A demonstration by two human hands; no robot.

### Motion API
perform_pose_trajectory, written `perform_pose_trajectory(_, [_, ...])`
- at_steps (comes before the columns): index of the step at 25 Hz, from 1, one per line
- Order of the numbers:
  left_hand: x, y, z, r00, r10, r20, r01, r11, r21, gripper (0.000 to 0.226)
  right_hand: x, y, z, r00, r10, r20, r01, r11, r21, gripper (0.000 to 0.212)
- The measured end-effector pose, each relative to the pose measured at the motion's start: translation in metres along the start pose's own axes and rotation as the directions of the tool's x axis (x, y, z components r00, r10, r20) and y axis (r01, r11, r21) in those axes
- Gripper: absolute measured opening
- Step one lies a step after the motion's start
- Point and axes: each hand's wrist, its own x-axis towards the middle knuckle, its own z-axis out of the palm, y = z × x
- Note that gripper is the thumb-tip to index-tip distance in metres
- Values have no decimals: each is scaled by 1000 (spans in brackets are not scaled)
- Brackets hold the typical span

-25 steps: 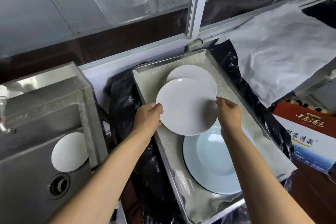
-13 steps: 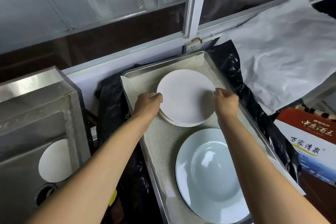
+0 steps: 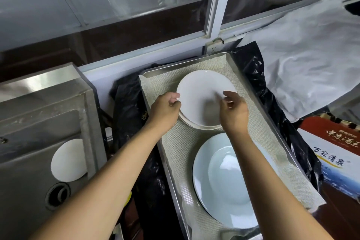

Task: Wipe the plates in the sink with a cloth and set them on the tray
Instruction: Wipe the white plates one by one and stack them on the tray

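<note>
**White plate stacked at the far end of the lined tray, both hands at its rim**

The left hand (image 3: 165,108) sits at the left edge of the round white ceramic plate (image 3: 200,97), fingers curled loosely, the fingertips (image 3: 176,96) just at the rim; whether they pinch the rim or only touch it cannot be told. The right hand (image 3: 233,113) hovers over the plate's right side with fingers partly spread and bent, thumb apart from the rest, gripping nothing that shows.

This white plate lies flat on top of another white plate, whose edge (image 3: 191,123) peeks out below it on the side nearest the left wrist. Both rest on the beige mesh liner (image 3: 175,142) of the rectangular metal tray (image 3: 148,73).

Under the right forearm, nearer the person than the stack, a large pale blue round plate (image 3: 224,181) lies flat on the same liner, close to the white stack but not touching it.

Well to the left of the left arm is the stainless steel sink (image 3: 25,161). Inside it a round white plate (image 3: 68,160) leans near the right wall, just beyond the dark round drain (image 3: 57,194).

Black plastic sheeting (image 3: 128,103) lies crumpled between sink and tray and along the tray's far right side. To the right of the right arm stands a red and white printed cardboard box (image 3: 335,154), and beyond it crumpled white sheeting (image 3: 302,60).
</note>
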Motion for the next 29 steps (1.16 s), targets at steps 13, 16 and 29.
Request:
perform_pose_trajectory(13, [-115,-72,-98,978,27,-206,-35,999,-36,33,-147,-55,70,953,-188,239,148,973,176,25])
perform_pose_trajectory(16, [-148,-98,-128,970,-6,-243,-9,998,-59,32,-185,-69,89,936,-199,290,148,971,189,25])
perform_pose_trajectory(29, [-269,-264,-299,969,-36,-246,8,994,-113,29,-398,-115,202,953,-125,276,92,988,126,25])
